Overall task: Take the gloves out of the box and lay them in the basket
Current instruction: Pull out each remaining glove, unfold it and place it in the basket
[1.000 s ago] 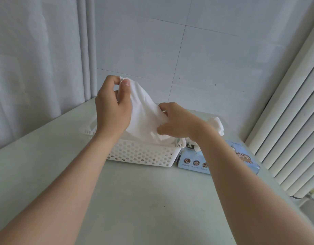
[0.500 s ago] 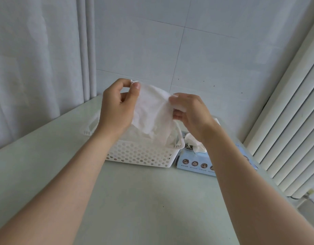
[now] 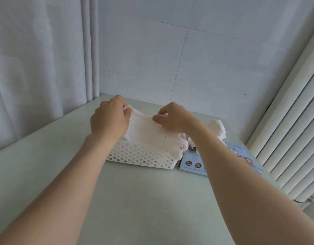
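My left fingers (image 3: 124, 105) are pinching the far left edge of a white glove (image 3: 149, 134), and my right fingers (image 3: 159, 119) are pinching its upper edge closer to the right side of the basket (image 3: 140, 156). Both sets are curling tight on the thin sheet. Between them the glove is stretching almost flat just above the basket, and its lower end is drooping over the basket's right corner.

Just right of the basket the blue box (image 3: 191, 165) is sitting; I cannot tell whether the two are touching. More gloves (image 3: 217, 129) are poking up from the box, behind my right wrist.

On the near side of the basket the pale table (image 3: 135, 200) is spreading wide. Behind the basket, the table's back edge is meeting the tiled wall (image 3: 152, 59). A curtain (image 3: 37, 68) is hanging left of the basket, and a ribbed radiator (image 3: 285, 129) is standing beyond the box.

My left hand (image 3: 109, 121) and right hand (image 3: 175, 117) are hovering over the basket with their backs toward me, my forearms converging on it from the lower corners.
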Action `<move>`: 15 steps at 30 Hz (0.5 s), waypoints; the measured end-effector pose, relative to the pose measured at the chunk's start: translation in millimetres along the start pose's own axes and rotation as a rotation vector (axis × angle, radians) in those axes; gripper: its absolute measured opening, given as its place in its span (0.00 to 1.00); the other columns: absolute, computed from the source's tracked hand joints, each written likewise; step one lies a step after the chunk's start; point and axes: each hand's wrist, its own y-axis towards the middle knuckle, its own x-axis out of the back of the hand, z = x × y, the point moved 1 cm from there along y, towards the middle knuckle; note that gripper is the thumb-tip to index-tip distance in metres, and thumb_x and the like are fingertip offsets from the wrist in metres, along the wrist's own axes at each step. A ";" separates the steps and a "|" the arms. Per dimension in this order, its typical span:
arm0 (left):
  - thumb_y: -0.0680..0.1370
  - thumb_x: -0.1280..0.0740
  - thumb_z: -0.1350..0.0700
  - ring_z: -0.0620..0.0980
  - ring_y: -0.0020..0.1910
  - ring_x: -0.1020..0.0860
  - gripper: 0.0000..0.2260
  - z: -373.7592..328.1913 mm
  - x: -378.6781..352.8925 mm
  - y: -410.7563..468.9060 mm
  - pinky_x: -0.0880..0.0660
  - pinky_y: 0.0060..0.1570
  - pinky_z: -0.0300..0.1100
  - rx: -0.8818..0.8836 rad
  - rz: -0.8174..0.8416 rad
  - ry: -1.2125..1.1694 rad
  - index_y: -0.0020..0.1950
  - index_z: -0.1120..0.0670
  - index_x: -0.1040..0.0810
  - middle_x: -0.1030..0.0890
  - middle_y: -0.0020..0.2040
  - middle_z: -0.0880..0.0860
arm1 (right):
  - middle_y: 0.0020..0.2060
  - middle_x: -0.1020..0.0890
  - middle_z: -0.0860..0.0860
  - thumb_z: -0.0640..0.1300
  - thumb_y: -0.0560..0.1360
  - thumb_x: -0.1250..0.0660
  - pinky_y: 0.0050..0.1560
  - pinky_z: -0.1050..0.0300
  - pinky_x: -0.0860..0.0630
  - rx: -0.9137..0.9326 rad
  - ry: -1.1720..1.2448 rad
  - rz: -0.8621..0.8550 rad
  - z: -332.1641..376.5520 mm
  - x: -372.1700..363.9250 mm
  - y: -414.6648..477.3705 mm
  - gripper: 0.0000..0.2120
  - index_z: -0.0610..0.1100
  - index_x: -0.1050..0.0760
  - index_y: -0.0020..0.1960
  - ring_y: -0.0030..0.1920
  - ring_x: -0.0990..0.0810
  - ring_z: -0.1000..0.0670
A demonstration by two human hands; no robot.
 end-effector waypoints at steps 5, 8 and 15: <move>0.86 0.36 0.52 0.60 0.45 0.28 0.08 4.1 1.0 1.8 0.31 0.44 0.50 0.011 0.162 0.285 0.57 0.56 0.24 0.21 0.55 0.60 | 0.40 0.14 0.46 0.55 0.81 0.28 0.41 0.54 0.18 0.007 -0.316 -0.051 9.2 -21.3 14.2 0.14 0.43 0.20 0.50 0.33 0.16 0.47; 0.85 0.35 0.57 0.61 0.46 0.27 0.04 6.0 3.8 4.3 0.32 0.43 0.50 0.023 0.194 0.331 0.55 0.57 0.24 0.22 0.55 0.61 | 0.49 0.19 0.46 0.49 0.80 0.27 0.44 0.51 0.23 0.057 -0.503 -0.238 15.3 -23.3 13.9 0.09 0.44 0.21 0.55 0.46 0.18 0.41; 0.80 0.32 0.66 0.62 0.51 0.24 0.12 7.8 0.3 7.9 0.29 0.45 0.51 0.006 0.206 0.344 0.62 0.58 0.25 0.22 0.57 0.61 | 0.32 0.14 0.50 0.58 0.73 0.22 0.40 0.57 0.19 0.118 -0.206 0.319 21.0 -17.8 -2.6 0.11 0.54 0.17 0.50 0.32 0.15 0.52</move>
